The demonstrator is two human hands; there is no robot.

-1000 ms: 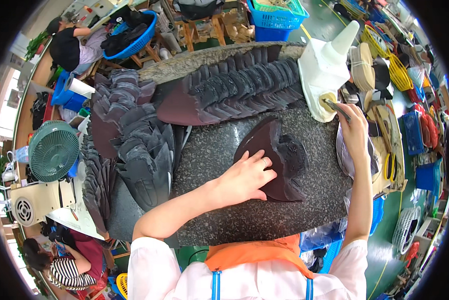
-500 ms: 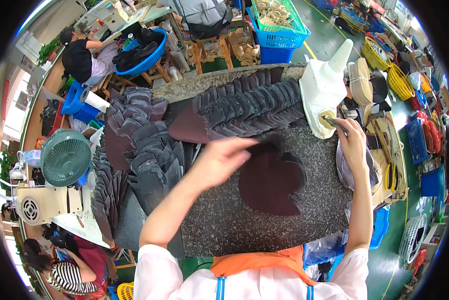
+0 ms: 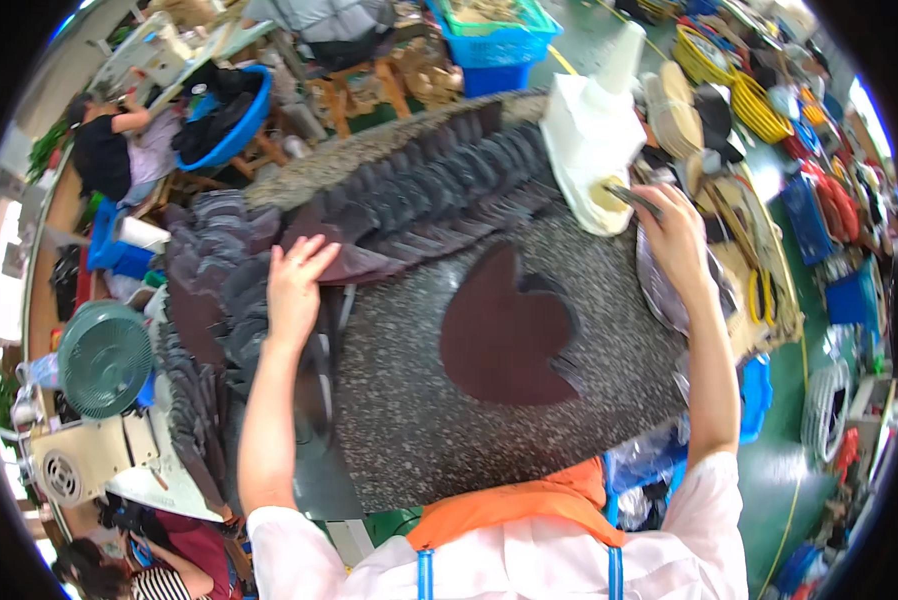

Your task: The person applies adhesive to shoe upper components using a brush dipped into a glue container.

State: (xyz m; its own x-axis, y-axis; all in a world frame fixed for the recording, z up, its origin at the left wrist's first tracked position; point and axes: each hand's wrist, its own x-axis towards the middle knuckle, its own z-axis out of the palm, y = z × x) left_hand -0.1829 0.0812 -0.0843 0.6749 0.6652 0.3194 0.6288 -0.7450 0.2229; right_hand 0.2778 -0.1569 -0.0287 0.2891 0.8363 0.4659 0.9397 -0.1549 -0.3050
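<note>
My left hand (image 3: 299,285) lies with its fingers spread on the near left end of a long overlapping row of dark maroon-black cut shoe pieces (image 3: 439,195). More such pieces (image 3: 219,250) fan out in rows to its left. My right hand (image 3: 677,230) grips the handle of a brush (image 3: 634,199). The brush head is hidden in the yellowish opening of a white glue pot (image 3: 591,135), which has a tall cone spout. In the middle of the speckled dark work slab (image 3: 419,420), a small overlapping stack of notched maroon pieces (image 3: 504,335) lies flat, apart from both hands.
Yellow-handled scissors (image 3: 762,296) and tied beige soles (image 3: 672,108) lie to the right. A green fan (image 3: 105,358) stands at the left. Blue baskets (image 3: 227,120) and other people (image 3: 104,150) are beyond the table, and one more is at lower left.
My left hand has moved left from above the middle stack to the end of the row. My right hand keeps the brush at the pot. The whole view has shifted somewhat.
</note>
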